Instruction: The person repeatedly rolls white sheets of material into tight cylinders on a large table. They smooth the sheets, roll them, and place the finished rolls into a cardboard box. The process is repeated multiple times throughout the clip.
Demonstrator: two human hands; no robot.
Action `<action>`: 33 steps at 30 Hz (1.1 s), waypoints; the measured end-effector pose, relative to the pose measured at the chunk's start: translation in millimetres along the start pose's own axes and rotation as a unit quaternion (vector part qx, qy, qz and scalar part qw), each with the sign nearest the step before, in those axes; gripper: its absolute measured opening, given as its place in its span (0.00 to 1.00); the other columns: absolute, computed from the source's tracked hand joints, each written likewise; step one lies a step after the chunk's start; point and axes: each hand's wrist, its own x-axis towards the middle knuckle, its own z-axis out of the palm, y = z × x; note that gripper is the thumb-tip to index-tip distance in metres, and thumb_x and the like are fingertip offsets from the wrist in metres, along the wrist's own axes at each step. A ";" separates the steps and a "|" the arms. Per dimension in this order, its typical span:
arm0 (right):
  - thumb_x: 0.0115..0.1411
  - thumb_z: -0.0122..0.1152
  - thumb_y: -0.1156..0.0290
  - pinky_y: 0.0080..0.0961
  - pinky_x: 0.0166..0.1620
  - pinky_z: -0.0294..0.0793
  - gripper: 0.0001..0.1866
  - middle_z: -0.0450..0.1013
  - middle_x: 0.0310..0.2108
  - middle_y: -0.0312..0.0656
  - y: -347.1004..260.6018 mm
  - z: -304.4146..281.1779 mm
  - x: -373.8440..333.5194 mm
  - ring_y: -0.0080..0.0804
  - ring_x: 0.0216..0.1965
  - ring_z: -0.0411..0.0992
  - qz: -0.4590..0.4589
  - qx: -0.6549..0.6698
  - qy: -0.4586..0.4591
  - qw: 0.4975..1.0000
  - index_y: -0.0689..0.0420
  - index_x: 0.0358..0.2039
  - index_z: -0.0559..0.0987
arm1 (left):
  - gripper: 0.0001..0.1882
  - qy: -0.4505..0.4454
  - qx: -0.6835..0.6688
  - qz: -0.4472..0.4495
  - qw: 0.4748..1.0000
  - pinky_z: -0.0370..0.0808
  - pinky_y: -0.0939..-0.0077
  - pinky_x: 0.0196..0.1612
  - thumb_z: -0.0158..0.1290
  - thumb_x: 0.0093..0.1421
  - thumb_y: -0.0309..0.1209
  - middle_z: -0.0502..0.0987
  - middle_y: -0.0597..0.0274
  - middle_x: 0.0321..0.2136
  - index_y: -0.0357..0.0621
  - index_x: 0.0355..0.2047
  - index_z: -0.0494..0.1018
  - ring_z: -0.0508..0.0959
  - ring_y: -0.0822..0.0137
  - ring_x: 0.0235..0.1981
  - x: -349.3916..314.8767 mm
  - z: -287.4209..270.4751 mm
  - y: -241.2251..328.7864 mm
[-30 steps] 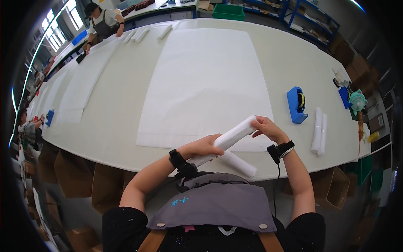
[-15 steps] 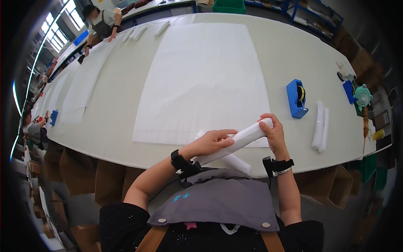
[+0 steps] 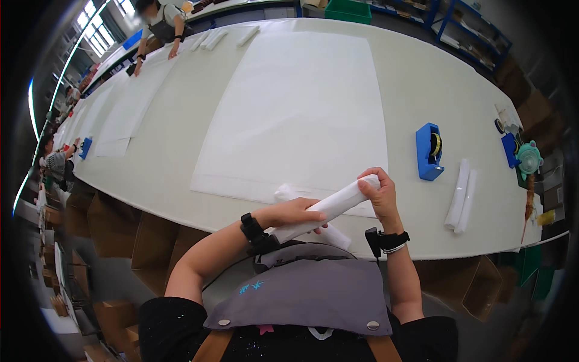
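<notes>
Between my two hands I hold a white roll (image 3: pixel 341 202) of thin sheet material, tilted up to the right above the table's near edge. My left hand (image 3: pixel 297 213) is wrapped round its lower part. At the upper end, my right hand (image 3: pixel 381 192) grips the roll with the thumb on the near side. A second white roll (image 3: pixel 336 236) lies below it on the table, partly hidden by the held one and my left hand. Beyond my hands a large white sheet (image 3: pixel 301 114) is spread flat on the table.
To the right stand a blue tape dispenser (image 3: pixel 427 158) and two white rolls (image 3: pixel 462 199). Farther right are another dispenser (image 3: pixel 510 149) and a green fan (image 3: pixel 530 158). At the far left a co-worker (image 3: pixel 163 27) leans over more sheets. Cardboard boxes (image 3: pixel 467 283) stand below the table edge.
My left hand has shifted from lying on top of the roll to wrapping round it. The whole view has turned slightly; my right hand still grips the upper end.
</notes>
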 end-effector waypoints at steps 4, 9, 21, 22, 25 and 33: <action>0.59 0.71 0.68 0.21 0.40 0.75 0.12 0.76 0.36 0.34 -10.2 -10.4 -2.0 0.21 0.37 0.72 -0.001 -0.069 -0.049 0.996 0.56 0.40 0.79 | 0.34 -0.091 -0.087 -0.052 0.991 0.80 0.70 0.41 0.56 0.66 0.45 0.78 0.53 0.44 0.37 0.63 0.61 0.79 0.68 0.41 8.8 16.8 2.6; 0.64 0.67 0.64 0.22 0.46 0.75 0.20 0.78 0.43 0.37 3.5 -58.4 -6.4 0.23 0.44 0.74 0.023 -0.004 -0.006 1.000 0.58 0.54 0.75 | 0.27 0.077 -0.043 0.002 0.996 0.79 0.74 0.34 0.56 0.64 0.36 0.76 0.61 0.35 0.38 0.60 0.65 0.78 0.73 0.35 13.1 41.9 3.9; 0.64 0.62 0.62 0.24 0.43 0.76 0.15 0.82 0.35 0.40 28.7 -306.0 47.0 0.26 0.36 0.78 -0.012 -0.344 0.316 0.884 0.60 0.43 0.84 | 0.25 0.375 -0.095 0.017 0.922 0.78 0.75 0.30 0.57 0.61 0.30 0.77 0.63 0.32 0.37 0.57 0.68 0.78 0.74 0.31 -33.1 60.1 -33.0; 0.63 0.63 0.61 0.26 0.44 0.76 0.16 0.82 0.36 0.41 31.2 -308.4 58.2 0.29 0.37 0.79 -0.001 -0.364 0.298 0.882 0.60 0.43 0.84 | 0.24 0.378 -0.097 0.012 0.921 0.78 0.75 0.30 0.57 0.61 0.30 0.76 0.63 0.32 0.37 0.57 0.69 0.78 0.74 0.31 -34.4 61.2 -33.6; 0.60 0.65 0.55 0.31 0.46 0.77 0.20 0.83 0.36 0.45 47.0 -333.3 82.0 0.36 0.39 0.80 0.048 -0.419 0.272 0.865 0.60 0.42 0.85 | 0.24 0.376 -0.094 0.006 0.922 0.78 0.75 0.30 0.57 0.61 0.29 0.76 0.63 0.32 0.37 0.57 0.69 0.78 0.74 0.31 -32.1 61.4 -30.2; 0.57 0.66 0.53 0.33 0.41 0.76 0.19 0.82 0.26 0.44 62.4 -334.4 104.3 0.40 0.32 0.79 0.060 -0.439 0.308 0.842 0.57 0.34 0.87 | 0.20 0.393 -0.105 -0.012 0.913 0.78 0.74 0.30 0.56 0.60 0.29 0.76 0.61 0.30 0.36 0.52 0.70 0.78 0.72 0.30 -25.9 62.7 -40.4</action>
